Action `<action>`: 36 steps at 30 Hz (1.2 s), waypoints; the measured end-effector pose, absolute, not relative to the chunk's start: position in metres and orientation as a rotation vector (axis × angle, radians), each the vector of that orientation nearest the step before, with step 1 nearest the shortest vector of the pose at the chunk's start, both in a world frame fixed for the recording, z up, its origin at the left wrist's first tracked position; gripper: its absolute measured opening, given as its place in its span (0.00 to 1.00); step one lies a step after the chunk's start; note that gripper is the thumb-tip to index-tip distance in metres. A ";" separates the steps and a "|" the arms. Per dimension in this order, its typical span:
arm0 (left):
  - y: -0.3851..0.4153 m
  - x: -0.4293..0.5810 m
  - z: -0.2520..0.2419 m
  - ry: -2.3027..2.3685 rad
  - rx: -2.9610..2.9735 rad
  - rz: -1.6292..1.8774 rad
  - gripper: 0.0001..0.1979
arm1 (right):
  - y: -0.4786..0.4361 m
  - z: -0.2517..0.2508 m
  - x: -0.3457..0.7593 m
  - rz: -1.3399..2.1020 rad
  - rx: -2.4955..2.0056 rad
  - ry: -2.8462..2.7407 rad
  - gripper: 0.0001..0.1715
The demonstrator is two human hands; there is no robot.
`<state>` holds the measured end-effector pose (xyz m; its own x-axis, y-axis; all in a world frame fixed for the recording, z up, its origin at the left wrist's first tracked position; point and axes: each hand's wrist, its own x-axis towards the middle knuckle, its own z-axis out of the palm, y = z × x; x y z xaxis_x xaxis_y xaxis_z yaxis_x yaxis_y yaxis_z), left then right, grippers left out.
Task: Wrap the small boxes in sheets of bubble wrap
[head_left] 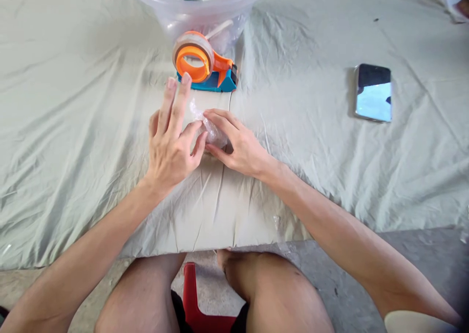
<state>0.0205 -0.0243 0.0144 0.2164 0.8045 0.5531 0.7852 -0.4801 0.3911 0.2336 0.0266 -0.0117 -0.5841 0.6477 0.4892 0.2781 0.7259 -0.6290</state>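
Observation:
A small clear plastic-wrapped bundle [216, 136] rests on the cloth-covered table between my hands; what is inside it cannot be made out. From the right, my right hand [238, 145] curves round the bundle, fingers over its far side and thumb along its near side. My left hand [172, 145] pinches the bundle's left edge between thumb and index finger, while two other fingers stretch forward. Just beyond the fingertips stands an orange and blue tape dispenser [208, 81] with a roll of clear tape on it.
Behind the dispenser is a translucent plastic basin [205, 8] holding clear plastic and a green-labelled item. To the right lies a phone [373, 93]. The wrinkled pale tablecloth [91, 128] ends just above my knees. A red stool [200, 313] shows below.

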 end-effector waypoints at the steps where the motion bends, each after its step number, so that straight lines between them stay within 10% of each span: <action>1: -0.023 0.020 0.012 1.573 2.450 1.130 0.09 | 0.027 -0.012 0.233 0.669 -0.701 -2.190 0.34; 22: -0.024 0.015 -0.013 1.464 2.168 1.042 0.35 | 0.029 -0.021 0.234 0.681 -0.780 -2.142 0.31; 36: 0.002 -0.008 -0.015 1.108 2.021 0.987 0.26 | 0.057 -0.049 0.239 0.680 -0.505 -2.068 0.40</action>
